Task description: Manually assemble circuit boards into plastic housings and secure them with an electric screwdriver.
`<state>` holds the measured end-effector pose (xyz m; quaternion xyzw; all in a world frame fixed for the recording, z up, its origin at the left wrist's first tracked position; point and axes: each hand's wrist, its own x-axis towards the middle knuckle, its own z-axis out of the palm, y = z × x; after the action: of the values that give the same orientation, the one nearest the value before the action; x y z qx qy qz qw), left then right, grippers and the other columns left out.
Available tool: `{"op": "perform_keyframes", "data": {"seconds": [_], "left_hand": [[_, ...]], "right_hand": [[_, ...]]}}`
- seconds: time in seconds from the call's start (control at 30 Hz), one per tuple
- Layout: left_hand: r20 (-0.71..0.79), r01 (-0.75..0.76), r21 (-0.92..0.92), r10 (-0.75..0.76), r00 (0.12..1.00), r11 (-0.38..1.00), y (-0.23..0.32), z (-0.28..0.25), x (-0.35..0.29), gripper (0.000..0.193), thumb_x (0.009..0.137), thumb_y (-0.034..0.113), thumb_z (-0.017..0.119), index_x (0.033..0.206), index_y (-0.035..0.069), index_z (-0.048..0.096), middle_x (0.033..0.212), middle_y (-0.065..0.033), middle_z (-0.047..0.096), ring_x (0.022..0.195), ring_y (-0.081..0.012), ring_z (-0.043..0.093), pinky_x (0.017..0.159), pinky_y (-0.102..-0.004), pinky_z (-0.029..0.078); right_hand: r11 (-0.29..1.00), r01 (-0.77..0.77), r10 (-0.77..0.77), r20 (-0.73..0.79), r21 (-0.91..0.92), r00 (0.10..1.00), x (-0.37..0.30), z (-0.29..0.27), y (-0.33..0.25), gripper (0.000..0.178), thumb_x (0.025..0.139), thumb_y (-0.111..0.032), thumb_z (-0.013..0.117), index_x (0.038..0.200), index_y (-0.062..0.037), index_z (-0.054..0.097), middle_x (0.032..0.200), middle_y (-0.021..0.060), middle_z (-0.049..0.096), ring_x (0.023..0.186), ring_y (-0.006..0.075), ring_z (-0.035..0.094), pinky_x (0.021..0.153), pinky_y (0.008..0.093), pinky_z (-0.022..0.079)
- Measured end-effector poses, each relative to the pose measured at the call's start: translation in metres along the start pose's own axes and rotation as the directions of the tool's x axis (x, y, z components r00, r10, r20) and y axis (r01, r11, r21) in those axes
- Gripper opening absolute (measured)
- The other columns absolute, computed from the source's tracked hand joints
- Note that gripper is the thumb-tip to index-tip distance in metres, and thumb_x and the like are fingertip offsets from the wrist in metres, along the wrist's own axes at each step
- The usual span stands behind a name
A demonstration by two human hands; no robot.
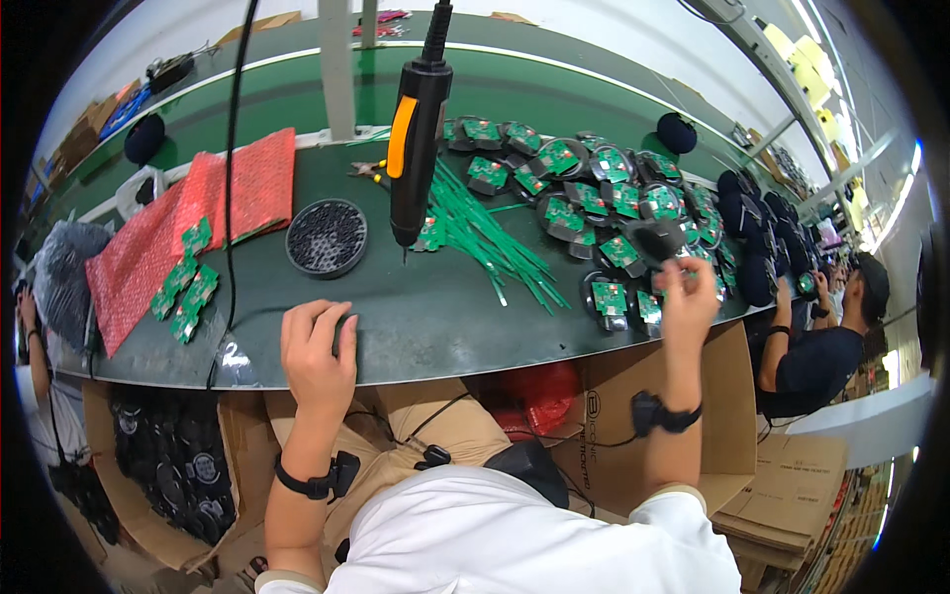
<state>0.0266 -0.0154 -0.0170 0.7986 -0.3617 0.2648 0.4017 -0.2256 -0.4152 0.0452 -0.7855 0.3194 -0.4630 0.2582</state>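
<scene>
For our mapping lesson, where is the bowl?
In the head view, the bowl sits left of centre, between red bubble wrap and the hanging screwdriver.

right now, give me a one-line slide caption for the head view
Right hand holding a dark part near green circuit boards, left hand at the bench, black-and-orange screwdriver hanging between.

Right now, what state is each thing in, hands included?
Left hand: at the table's front edge, fingers bent; grip unclear
Right hand: raised, fingertips at a blurred dark part; grip unclear
Screwdriver: hanging, tip down, untouched
Dish: uncovered, filled with small black pieces
Green strips: loose, fanned out
Red bubble wrap: spread out
Left cardboard box: open, holding black parts
</scene>
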Motion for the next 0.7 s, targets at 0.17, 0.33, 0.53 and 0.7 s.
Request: {"op": "perform_keyframes", "data": {"seconds": [0.17, 0.33, 0.53, 0.7], "left_hand": [[-0.025, 0.012, 0.060, -0.010, 1.000, 0.998, -0.001, 0.004, -0.008, 0.019, 0.085, 0.000, 0.079, 0.104, 0.004, 0.077, 0.102, -0.0119, 0.070, 0.095, -0.0335, 0.066, 0.084, -0.0449, 0.053], [-0.008, 0.004, 0.071, -0.003, 1.000, 0.997, 0.000, 0.005, -0.008, 0.018, 0.084, 0.002, 0.080, 0.102, 0.004, 0.076, 0.100, -0.0117, 0.070, 0.094, -0.0336, 0.067, 0.084, -0.0459, 0.053], [-0.035, -0.014, 0.077, 0.017, 0.999, 0.997, -0.008, 0.009, -0.015, 0.011, 0.085, 0.013, 0.076, 0.093, 0.009, 0.070, 0.092, -0.0091, 0.068, 0.088, -0.0319, 0.065, 0.077, -0.0457, 0.051], [-0.085, -0.002, 0.084, 0.009, 0.996, 0.996, -0.006, 0.004, -0.017, 0.012, 0.087, 0.016, 0.077, 0.092, 0.010, 0.069, 0.092, -0.0059, 0.063, 0.093, -0.0265, 0.062, 0.078, -0.0394, 0.050]], "right_hand": [[0.763, -0.006, -0.203, -0.247, -0.647, 0.948, 0.089, -0.088, 0.101, 0.021, 0.098, -0.022, 0.078, 0.102, -0.0044, 0.067, 0.095, 0.0126, 0.068, 0.082, 0.0319, 0.072, 0.073, 0.0439, 0.055], [0.508, -0.130, -0.027, -0.167, -0.851, 0.986, 0.102, -0.128, 0.213, 0.021, 0.098, -0.024, 0.075, 0.098, -0.0057, 0.065, 0.107, 0.0183, 0.072, 0.104, 0.0432, 0.069, 0.086, 0.0559, 0.054], [-0.063, 0.399, -0.349, 0.395, -0.915, 0.850, 0.112, -0.167, 0.336, 0.031, 0.099, -0.028, 0.075, 0.119, -0.0052, 0.073, 0.104, 0.0203, 0.075, 0.095, 0.0416, 0.073, 0.078, 0.0508, 0.059], [0.600, 0.248, -0.372, 0.008, -0.760, 0.928, 0.115, -0.102, 0.223, 0.025, 0.094, -0.033, 0.083, 0.105, -0.0107, 0.087, 0.097, 0.0203, 0.082, 0.087, 0.0349, 0.080, 0.077, 0.0471, 0.062]]}}
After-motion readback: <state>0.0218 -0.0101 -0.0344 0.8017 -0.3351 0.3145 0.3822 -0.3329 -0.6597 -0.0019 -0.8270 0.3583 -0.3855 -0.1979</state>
